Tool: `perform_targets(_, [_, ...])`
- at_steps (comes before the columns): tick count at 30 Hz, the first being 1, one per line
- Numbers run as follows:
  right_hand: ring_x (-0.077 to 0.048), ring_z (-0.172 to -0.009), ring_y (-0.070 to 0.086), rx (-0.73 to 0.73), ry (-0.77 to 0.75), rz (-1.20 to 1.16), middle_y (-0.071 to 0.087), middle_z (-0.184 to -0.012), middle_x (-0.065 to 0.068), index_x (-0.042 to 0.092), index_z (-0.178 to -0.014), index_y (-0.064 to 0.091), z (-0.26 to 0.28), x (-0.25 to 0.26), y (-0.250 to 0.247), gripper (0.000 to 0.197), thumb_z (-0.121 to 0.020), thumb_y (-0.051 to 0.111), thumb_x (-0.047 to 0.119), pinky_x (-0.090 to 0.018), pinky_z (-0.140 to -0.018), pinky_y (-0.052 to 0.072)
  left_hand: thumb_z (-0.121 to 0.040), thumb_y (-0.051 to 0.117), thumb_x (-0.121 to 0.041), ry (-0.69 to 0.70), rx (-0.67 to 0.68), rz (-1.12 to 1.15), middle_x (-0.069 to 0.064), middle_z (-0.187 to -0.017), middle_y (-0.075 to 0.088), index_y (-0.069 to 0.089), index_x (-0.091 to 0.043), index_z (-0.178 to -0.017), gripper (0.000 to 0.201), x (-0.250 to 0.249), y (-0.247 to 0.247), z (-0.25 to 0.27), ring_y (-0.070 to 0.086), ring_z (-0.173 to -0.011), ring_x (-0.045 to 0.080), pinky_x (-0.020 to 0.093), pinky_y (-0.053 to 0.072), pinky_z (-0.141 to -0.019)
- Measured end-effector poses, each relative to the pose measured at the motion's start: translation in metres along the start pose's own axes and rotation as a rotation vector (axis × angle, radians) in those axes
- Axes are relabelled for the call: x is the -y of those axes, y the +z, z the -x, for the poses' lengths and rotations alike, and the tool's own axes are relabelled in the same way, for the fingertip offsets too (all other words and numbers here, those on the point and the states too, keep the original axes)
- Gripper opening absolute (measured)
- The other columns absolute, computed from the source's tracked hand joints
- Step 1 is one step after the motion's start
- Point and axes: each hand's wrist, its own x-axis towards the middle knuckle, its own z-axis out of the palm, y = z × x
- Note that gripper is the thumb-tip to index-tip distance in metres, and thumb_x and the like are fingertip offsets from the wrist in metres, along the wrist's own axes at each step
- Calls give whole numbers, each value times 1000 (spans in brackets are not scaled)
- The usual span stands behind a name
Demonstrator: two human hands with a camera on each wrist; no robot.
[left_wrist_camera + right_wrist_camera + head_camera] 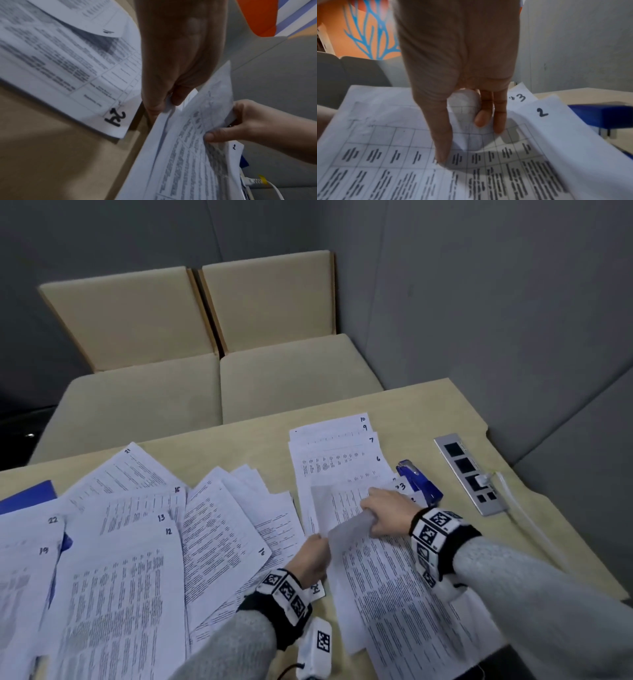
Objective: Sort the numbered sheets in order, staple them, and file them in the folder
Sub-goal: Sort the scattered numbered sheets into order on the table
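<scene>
Both hands are on one printed sheet lifted off the right-hand pile on the table. From the left, the left hand pinches the sheet's near edge between thumb and fingers. The right hand grips its far side: the thumb presses on the printed face, and the sheet's corner curls under the bent fingers (the wrist view shows this best). Under that hand, sheets marked 3 and 2 stick out, their corners fanned.

Further back on the table lies a neat stack of sheets showing 10, 9, 7 and 6 down its right edge. To the left a loose spread of sheets covers the table, with 21, 22, 19, 13 and 12 readable; a sheet marked 24 lies just beside the left hand. A blue stapler sits just right of the pile, close to the right hand. The blue folder pokes out from under the spread at the far left. A power strip is set into the table on the right.
</scene>
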Motion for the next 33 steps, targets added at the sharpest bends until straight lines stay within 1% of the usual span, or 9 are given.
perform_targets(6, [-23, -88, 59, 106, 103, 16, 53, -98, -3, 15, -82, 58, -16, 7, 7, 15, -70, 64, 10, -32, -72, 51, -100, 36, -3, -47, 109, 204, 17, -94, 58, 58, 9, -107, 26, -9, 12, 18, 56, -83, 26, 26, 51, -69])
perform_targets(8, [-22, -84, 56, 125, 136, 54, 50, -103, -4, 16, -84, 54, -17, 5, 8, 21, -68, 65, 8, -31, -67, 47, -104, 28, -27, -109, 56, 195, 9, -82, 55, 57, -7, -88, 39, -17, 12, 31, 55, -70, 20, 26, 48, -62])
perform_targets(11, [-26, -93, 58, 139, 199, 99, 36, -122, -8, 17, -114, 42, -19, 7, 15, 58, -66, 73, 6, -33, -72, 50, -96, 15, -62, -119, 18, -46, 6, -66, 50, 48, -14, -73, 63, -27, -5, 48, 50, -54, 18, 23, 43, -53])
perform_targets(14, [-27, -93, 57, 36, 246, 103, 27, -130, -9, 22, -122, 33, -29, 26, 15, 79, -60, 76, -2, -39, -76, 53, -98, 36, -47, 114, -172, -385, 7, -79, 63, 54, -11, -85, 42, -28, -40, 56, 60, -60, 20, 33, 54, -61])
perform_targets(18, [-20, -91, 57, -118, 75, -127, 46, -120, -3, 20, -120, 45, -46, 82, 7, 34, -88, 52, 11, -35, -79, 50, -95, 47, -25, 404, -501, -563, 0, -77, 68, 64, -13, -91, 21, -34, -112, 69, 62, -66, 18, 38, 54, -71])
perform_targets(20, [-18, -90, 58, -57, 26, -305, 58, -108, -1, 17, -110, 53, -55, 116, 12, 18, -94, 49, 25, -32, -78, 49, -95, 46, -21, 404, -646, -612, 2, -85, 69, 65, -13, -93, 21, -33, -157, 73, 63, -75, 20, 37, 53, -72])
perform_targets(25, [-17, -90, 51, 119, 96, -502, 51, -104, -2, 14, -117, 45, -78, 169, 48, 38, -90, 55, 40, -27, -71, 40, -89, 48, -11, 239, -876, -934, 9, -121, 53, 54, -14, -116, 28, -19, -262, 84, 52, -107, 27, 40, 45, -89])
perform_targets(29, [-20, -81, 55, 145, 177, -620, 55, -99, -4, 15, -104, 42, -85, 180, 68, 37, -81, 66, 32, -31, -68, 41, -82, 61, -18, 11, -801, -1142, 6, -143, 31, 28, -20, -141, 67, -20, -325, 90, 32, -131, 29, 50, 32, -104])
perform_targets(33, [-14, -67, 47, 130, 230, -661, 49, -81, 1, 15, -88, 43, -84, 184, 68, 30, -77, 70, 19, -25, -59, 35, -71, 75, -42, -52, -577, -1351, 6, -144, 29, 20, -21, -144, 93, -25, -353, 90, 30, -135, 29, 58, 21, -112])
